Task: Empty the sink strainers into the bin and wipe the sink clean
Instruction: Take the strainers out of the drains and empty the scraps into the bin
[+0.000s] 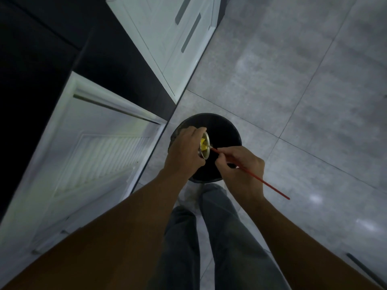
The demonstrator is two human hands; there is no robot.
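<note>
Strainer [206,146], a small metal cup tipped on its side, hangs over the black bin [227,127] near the frame's centre. At 9 o'clock stands a white cabinet door [94,155]. The left hand [186,148] grasps the strainer round its body, with yellow scraps [202,142] showing inside. At the strainer's 4 o'clock, the right hand [240,166] pinches a thin red stick [272,186], its tip touching the scraps. Grey floor tiles [303,80] fill 1 to 4 o'clock.

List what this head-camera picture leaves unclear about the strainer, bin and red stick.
Head view: bin interior, lost in darkness.
Most of the strainer, covered by the left hand; yellow scraps too small to identify.
Middle of the red stick, hidden inside the right hand.
Sink, outside the frame.
</note>
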